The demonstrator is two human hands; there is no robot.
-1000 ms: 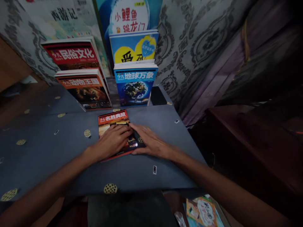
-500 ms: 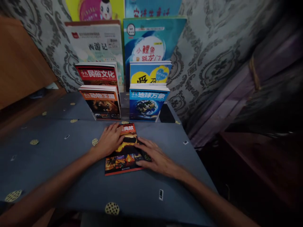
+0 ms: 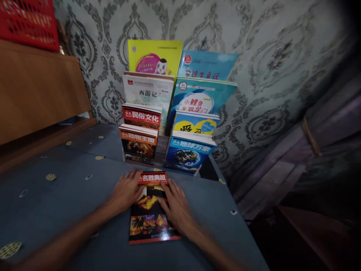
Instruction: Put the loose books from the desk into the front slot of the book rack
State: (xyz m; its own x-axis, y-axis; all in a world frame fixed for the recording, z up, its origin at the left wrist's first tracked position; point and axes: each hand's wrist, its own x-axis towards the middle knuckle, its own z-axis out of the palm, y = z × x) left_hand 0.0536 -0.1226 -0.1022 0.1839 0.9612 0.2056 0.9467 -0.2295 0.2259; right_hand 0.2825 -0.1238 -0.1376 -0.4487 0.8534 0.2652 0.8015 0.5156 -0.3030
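A red-edged book (image 3: pixel 150 226) with sunset pictures on its cover lies flat and closed on the table, its title at the far end. My left hand (image 3: pixel 129 191) rests along its upper left edge, fingers stretched forward and overlapping the cover. On the opposite side, my right hand (image 3: pixel 177 207) lies over the right edge with its fingers extended and slightly apart. Neither hand is wrapped around the book. Just beyond it stand an orange book with a lion (image 3: pixel 138 146) and a blue book with a globe (image 3: pixel 186 155), both upright in a tiered rack.
Taller books, including a yellow-green one (image 3: pixel 155 56) and a teal one (image 3: pixel 207 94), rise in the rack's back rows against a patterned wall. A wooden cabinet (image 3: pixel 39 90) with a red basket (image 3: pixel 28 22) on top is at the left. The blue-grey tablecloth (image 3: pixel 70 192) covers the table.
My view has tilted up, so the whole rack and the basket now show. My right hand has slid forward along the book's right edge, and more of the title is uncovered.
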